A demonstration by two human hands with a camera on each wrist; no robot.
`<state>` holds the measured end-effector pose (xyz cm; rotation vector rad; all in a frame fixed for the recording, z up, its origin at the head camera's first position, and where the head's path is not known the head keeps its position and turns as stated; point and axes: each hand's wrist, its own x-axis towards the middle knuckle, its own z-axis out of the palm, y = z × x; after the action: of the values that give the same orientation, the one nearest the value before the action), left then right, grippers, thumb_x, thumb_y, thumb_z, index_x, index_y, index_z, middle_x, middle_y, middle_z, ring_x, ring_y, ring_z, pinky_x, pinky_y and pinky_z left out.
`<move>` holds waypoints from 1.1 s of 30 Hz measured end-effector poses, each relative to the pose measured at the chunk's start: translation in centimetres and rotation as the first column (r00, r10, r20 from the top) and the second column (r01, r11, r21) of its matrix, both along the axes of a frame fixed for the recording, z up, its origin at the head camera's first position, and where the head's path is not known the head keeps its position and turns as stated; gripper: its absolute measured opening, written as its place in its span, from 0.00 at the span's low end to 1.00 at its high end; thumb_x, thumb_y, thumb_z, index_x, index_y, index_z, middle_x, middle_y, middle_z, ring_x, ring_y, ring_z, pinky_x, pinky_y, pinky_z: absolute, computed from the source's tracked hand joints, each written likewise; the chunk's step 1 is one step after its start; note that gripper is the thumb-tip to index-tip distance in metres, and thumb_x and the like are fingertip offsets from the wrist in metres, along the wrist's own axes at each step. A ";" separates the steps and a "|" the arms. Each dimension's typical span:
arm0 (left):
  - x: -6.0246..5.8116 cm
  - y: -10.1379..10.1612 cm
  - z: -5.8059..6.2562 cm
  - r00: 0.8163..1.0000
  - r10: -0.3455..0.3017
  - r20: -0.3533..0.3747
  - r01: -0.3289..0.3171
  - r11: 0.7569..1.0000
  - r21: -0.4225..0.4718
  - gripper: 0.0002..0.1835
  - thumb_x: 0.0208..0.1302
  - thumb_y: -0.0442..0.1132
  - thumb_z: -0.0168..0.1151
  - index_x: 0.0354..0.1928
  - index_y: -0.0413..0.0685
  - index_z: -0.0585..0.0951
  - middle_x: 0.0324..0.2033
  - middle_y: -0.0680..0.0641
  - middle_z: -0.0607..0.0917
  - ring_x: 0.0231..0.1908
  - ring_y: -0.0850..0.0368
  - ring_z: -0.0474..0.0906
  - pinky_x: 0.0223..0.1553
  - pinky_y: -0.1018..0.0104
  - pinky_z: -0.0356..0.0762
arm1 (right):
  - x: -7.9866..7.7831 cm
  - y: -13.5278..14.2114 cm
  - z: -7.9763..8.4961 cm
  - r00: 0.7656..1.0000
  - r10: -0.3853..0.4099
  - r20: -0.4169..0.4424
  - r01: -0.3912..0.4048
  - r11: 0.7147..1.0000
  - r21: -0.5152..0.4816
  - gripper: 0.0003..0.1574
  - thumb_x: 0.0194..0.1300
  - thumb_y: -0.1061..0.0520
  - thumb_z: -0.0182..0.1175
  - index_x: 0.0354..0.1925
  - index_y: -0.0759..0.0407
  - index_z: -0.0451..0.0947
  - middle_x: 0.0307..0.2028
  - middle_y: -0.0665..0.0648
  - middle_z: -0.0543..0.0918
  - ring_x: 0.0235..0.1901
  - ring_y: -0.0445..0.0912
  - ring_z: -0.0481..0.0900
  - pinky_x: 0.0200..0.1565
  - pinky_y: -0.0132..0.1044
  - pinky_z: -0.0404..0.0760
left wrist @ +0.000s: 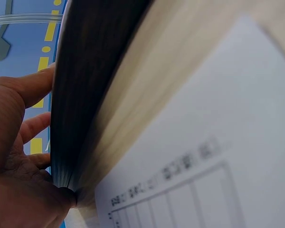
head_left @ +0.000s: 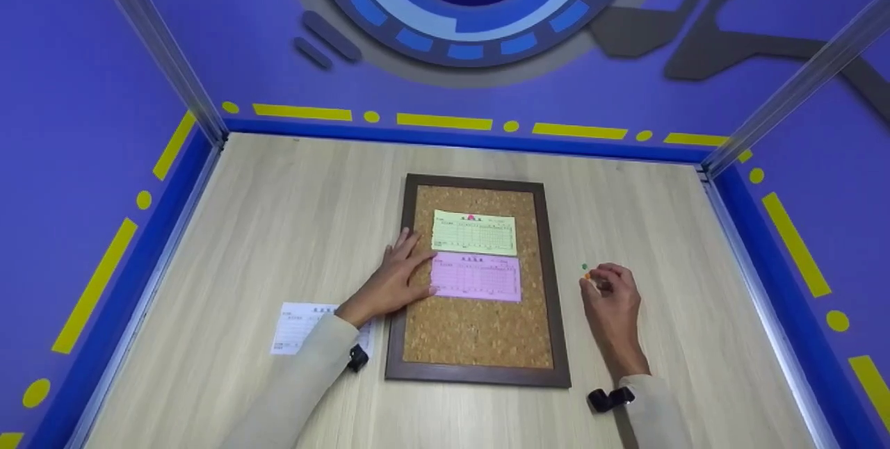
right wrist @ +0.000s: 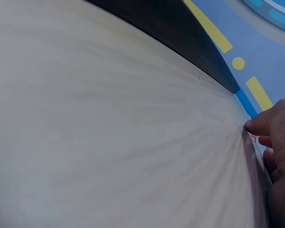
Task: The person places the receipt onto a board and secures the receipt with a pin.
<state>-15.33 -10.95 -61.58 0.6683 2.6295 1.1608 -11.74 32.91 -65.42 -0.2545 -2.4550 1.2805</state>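
A brown-framed corkboard [head_left: 480, 334] lies on the table. On its upper part sits a yellow-green slip [head_left: 475, 233] with a pink pushpin [head_left: 471, 217] at its top edge. Just below is a pink slip [head_left: 476, 277]; no pin shows on it. My left hand [head_left: 393, 279] rests across the board's left frame, fingers spread, thumb and fingertip at the pink slip's left edge. Right of the board, my right hand [head_left: 615, 299] pinches a small orange pushpin [head_left: 587, 275] low over the table. A green pushpin [head_left: 584, 266] lies just beyond those fingertips.
A white printed slip [head_left: 299, 327] lies left of the board, partly under my left forearm. The wooden table [head_left: 278, 226] meets blue-purple walls [head_left: 229, 39] at the back and both sides. Both wrists carry small black cameras [head_left: 610, 400].
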 end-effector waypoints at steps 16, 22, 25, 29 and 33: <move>0.1 -0.1 -0.1 1.000 -0.001 0.004 0.001 0.999 -0.036 0.37 0.73 0.49 0.73 0.80 0.48 0.75 0.88 0.36 0.52 0.88 0.37 0.33 0.83 0.31 0.37 | -0.2 -0.1 -0.2 0.999 -0.015 -0.029 0.015 1.000 0.000 0.05 0.73 0.66 0.70 0.42 0.70 0.89 0.55 0.61 0.83 0.44 0.49 0.84 0.43 0.18 0.76; 0.0 -0.1 -0.2 1.000 -0.006 -0.019 0.006 1.000 -0.009 0.37 0.72 0.47 0.74 0.79 0.45 0.76 0.87 0.34 0.53 0.88 0.34 0.34 0.82 0.27 0.38 | -0.3 -0.3 -0.1 0.999 -0.014 -0.037 0.015 1.000 0.020 0.05 0.74 0.66 0.69 0.42 0.71 0.89 0.55 0.62 0.83 0.44 0.49 0.83 0.42 0.18 0.75; 0.0 -0.2 -0.3 1.000 -0.008 -0.029 0.008 1.000 0.001 0.36 0.72 0.46 0.74 0.78 0.44 0.76 0.87 0.33 0.53 0.87 0.33 0.35 0.81 0.26 0.38 | -0.3 -0.3 -0.1 0.999 -0.014 -0.036 0.015 1.000 0.025 0.05 0.74 0.66 0.69 0.42 0.71 0.88 0.55 0.62 0.83 0.44 0.50 0.83 0.42 0.17 0.74; 0.1 -0.1 -0.4 0.999 -0.012 -0.045 0.012 1.000 0.004 0.36 0.72 0.46 0.74 0.78 0.43 0.76 0.86 0.32 0.53 0.87 0.32 0.36 0.81 0.25 0.39 | -0.2 -0.3 -0.3 0.999 -0.022 -0.034 0.023 0.999 0.028 0.04 0.74 0.67 0.69 0.41 0.70 0.88 0.54 0.61 0.83 0.44 0.50 0.84 0.42 0.17 0.74; 0.1 -0.1 -0.4 0.999 -0.015 -0.051 0.015 1.000 0.009 0.36 0.71 0.45 0.74 0.78 0.43 0.76 0.87 0.32 0.53 0.87 0.31 0.36 0.81 0.25 0.39 | -0.1 -0.3 -0.4 0.999 -0.029 -0.030 0.030 0.999 0.027 0.04 0.74 0.66 0.69 0.41 0.68 0.88 0.54 0.60 0.83 0.44 0.50 0.84 0.42 0.17 0.75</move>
<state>-15.22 -11.04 -61.99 0.7275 2.6573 1.1684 -11.86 32.62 -65.85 -0.2619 -2.4326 1.2290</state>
